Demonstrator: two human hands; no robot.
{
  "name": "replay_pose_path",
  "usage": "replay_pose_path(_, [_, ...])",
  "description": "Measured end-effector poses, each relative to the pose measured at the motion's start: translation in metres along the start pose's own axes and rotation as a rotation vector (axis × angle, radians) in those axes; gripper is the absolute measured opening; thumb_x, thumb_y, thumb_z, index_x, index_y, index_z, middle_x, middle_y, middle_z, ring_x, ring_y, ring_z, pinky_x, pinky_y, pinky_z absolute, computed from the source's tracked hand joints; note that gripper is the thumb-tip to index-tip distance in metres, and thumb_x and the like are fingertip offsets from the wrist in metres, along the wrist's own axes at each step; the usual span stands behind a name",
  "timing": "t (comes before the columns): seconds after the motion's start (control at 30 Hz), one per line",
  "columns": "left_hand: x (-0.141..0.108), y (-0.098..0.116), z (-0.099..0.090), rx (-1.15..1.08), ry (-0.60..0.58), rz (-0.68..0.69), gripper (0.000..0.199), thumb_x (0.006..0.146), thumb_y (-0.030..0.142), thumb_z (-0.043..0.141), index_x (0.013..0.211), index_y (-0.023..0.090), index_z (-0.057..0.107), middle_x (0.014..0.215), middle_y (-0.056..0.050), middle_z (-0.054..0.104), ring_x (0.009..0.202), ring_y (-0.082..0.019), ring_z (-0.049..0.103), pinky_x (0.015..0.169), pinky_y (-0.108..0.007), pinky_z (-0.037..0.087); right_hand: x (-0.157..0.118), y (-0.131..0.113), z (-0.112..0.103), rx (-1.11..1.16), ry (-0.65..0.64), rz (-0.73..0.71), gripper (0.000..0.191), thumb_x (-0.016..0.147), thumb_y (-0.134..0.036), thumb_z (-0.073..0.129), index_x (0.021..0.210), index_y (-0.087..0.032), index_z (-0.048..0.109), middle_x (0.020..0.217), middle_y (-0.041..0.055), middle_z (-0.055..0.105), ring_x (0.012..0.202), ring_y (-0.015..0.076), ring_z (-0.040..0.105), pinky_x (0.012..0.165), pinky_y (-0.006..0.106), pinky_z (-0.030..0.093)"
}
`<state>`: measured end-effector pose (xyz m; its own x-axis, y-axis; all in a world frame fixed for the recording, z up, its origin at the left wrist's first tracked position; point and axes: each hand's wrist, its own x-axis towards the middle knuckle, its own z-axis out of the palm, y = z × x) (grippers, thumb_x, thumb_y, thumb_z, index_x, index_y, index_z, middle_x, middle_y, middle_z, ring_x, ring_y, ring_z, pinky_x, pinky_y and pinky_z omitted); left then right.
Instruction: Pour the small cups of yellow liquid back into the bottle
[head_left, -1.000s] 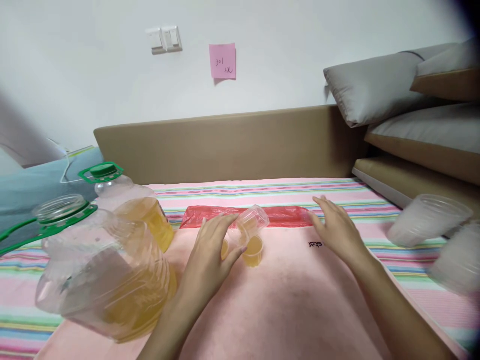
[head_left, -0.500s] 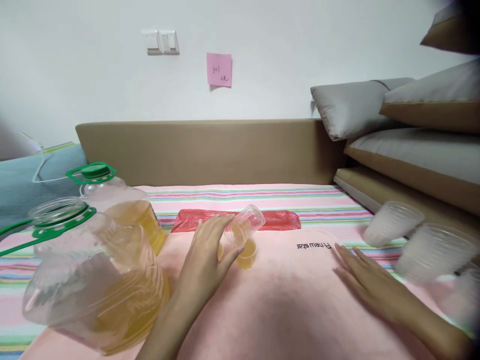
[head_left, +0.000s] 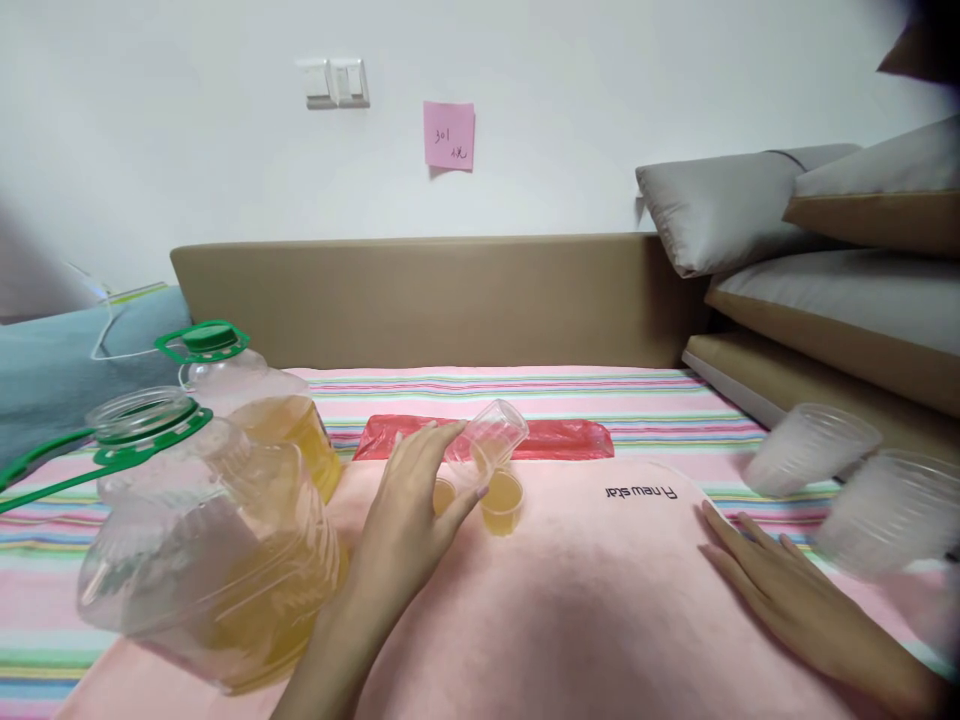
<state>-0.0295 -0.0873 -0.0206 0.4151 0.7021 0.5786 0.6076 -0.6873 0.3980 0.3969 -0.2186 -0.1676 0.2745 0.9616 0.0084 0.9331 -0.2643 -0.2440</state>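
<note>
jugs (head_left: 202, 570): 2 | loose cups (head_left: 502, 510): 3 | cup stacks (head_left: 885, 515): 2+ | sticky note (head_left: 448, 136): 1

Before you, a striped sheet (head_left: 525, 390) carries a pink cloth (head_left: 570, 600), with red plastic (head_left: 571, 441) along the cloth's far edge. You have two jugs (head_left: 217, 570) by its left edge, two amber-filled cups (head_left: 501, 512) toward its far edge, and stacked cups (head_left: 814, 450) past its right edge.

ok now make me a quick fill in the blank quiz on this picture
1. The cup in the left hand is ____, not upright.
2. The number on the note is ____.
3. The front jug is uncapped; the rear jug has a ____ cap.
4. The lettered mat is coloured ____.

Missing words: tilted; 301; green; pink.
</note>
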Motion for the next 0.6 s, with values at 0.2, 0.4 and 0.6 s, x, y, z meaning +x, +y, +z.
replay_pose_path(0.2, [0.000, -0.002, 0.002, 0.007, -0.006, 0.016, 0.050, 0.101, 0.035, 0.068, 0.146, 0.027, 0.048, 0.150, -0.010, 0.061, 0.143, -0.032, 0.053, 0.119, -0.054, 0.045, 0.000, 0.008, 0.009, 0.000, 0.016, -0.018, 0.089, 0.092, -0.075, 0.021, 0.148, -0.022, 0.065, 0.160, 0.0052, 0.050, 0.153, 0.0384, 0.039, 0.127, 0.060, 0.035])
replay_pose_path(0.4, [-0.002, -0.003, 0.003, 0.005, -0.010, 0.013, 0.051, 0.101, 0.035, 0.069, 0.146, 0.028, 0.048, 0.151, -0.009, 0.061, 0.144, -0.033, 0.053, 0.118, -0.055, 0.045, 0.000, 0.000, 0.006, -0.031, -0.092, 0.018, 0.093, 0.091, -0.074, 0.013, 0.154, -0.023, 0.059, 0.166, -0.0002, 0.040, 0.159, 0.0386, 0.022, 0.128, 0.066, 0.028])
replay_pose_path(0.6, [-0.001, 0.000, 0.005, -0.039, -0.037, -0.006, 0.052, 0.100, 0.034, 0.069, 0.147, 0.030, 0.048, 0.151, -0.009, 0.061, 0.143, -0.033, 0.054, 0.122, -0.061, 0.040, 0.002, -0.009, 0.004, -0.001, -0.023, 0.019, 0.087, 0.097, -0.070, 0.014, 0.159, -0.022, 0.052, 0.169, 0.0033, 0.037, 0.158, 0.0421, 0.024, 0.126, 0.068, 0.030])
